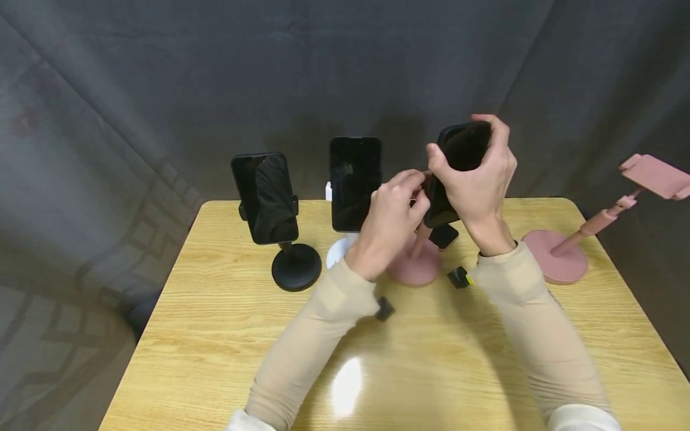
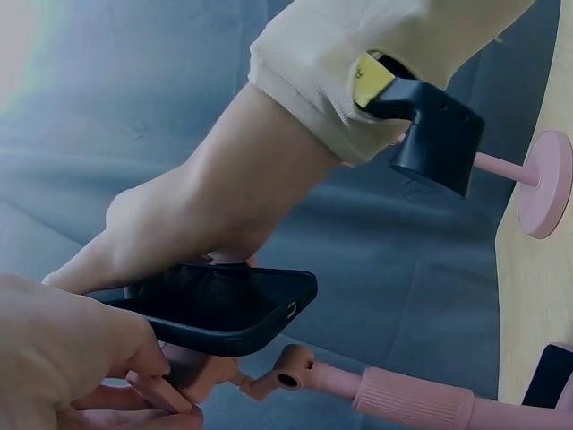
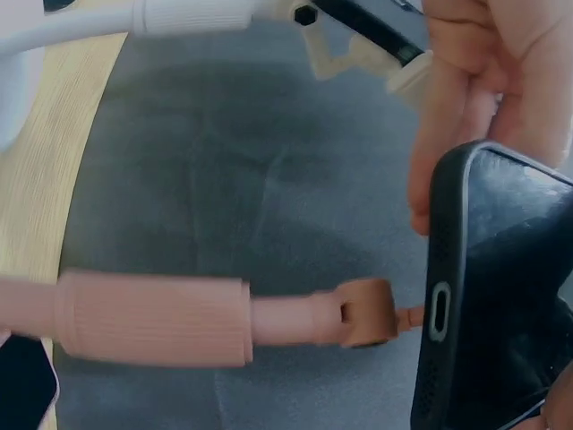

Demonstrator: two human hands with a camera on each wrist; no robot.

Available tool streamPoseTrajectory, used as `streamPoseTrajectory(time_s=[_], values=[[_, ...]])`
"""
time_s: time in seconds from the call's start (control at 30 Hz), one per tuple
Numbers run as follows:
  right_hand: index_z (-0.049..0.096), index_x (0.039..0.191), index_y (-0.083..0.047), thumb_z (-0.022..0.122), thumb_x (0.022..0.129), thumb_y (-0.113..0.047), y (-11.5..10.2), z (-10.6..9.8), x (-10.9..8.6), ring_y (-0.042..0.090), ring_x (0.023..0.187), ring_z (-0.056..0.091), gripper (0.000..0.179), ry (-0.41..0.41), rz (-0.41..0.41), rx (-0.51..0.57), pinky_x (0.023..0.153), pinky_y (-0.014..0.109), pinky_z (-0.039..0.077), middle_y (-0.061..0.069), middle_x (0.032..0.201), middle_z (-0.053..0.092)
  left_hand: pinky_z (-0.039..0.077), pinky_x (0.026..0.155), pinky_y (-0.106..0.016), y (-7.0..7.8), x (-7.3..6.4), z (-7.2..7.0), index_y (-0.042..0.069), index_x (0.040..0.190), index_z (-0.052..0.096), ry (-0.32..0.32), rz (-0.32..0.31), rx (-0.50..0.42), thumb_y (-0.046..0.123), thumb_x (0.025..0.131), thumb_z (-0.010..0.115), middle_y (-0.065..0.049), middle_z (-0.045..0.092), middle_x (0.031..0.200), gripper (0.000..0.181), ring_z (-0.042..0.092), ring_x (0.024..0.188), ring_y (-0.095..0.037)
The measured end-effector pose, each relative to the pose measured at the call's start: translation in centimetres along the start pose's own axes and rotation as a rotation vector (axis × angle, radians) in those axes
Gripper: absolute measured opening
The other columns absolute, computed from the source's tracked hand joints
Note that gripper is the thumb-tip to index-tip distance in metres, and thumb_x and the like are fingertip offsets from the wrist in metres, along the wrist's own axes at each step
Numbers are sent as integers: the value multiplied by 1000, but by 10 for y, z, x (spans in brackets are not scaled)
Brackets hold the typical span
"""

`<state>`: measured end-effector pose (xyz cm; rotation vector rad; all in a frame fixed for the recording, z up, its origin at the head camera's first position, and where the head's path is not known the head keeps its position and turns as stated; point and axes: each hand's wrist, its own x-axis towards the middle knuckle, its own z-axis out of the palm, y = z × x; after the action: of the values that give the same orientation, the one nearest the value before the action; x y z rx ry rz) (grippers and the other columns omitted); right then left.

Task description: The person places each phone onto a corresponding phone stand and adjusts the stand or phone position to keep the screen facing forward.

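Across the desk (image 1: 215,347) from me, the person's right hand (image 1: 481,176) has its fingers curled around a black phone (image 1: 465,146) at the head of a pink stand (image 1: 412,269), whose clamp (image 2: 213,378) the left hand (image 1: 395,211) pinches.

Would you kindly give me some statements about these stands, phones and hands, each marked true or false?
1. The right hand has a phone in its grip. True.
2. The black stand holds no phone. False: a second phone is mounted on it.
3. The far-right pink stand carries no phone. True.
4. The left hand hangs idle. False: its fingers pinch the holder of the middle pink stand.
5. A third phone is on the white stand. True.
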<state>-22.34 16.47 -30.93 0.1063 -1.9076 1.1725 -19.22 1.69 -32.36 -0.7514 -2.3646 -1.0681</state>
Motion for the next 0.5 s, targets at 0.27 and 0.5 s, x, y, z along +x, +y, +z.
streamPoseTrajectory(time_s=[0.27,0.5], values=[[58,132,-10,80,77,-48,-2,4,-4,25,88,62,70,16,-71,-88,76,28,48,16,101,66,60,86,-28,2,-3,-2,-1,113,73,0,-18,27,1,98,59,-11,72,118,20,69,89,-17],[52,135,-12,78,78,-54,-4,11,-3,32,90,62,75,26,-5,-195,78,46,51,17,114,63,61,88,-32,5,-4,0,-3,111,71,45,-2,41,1,97,59,-13,72,116,18,70,90,-21]])
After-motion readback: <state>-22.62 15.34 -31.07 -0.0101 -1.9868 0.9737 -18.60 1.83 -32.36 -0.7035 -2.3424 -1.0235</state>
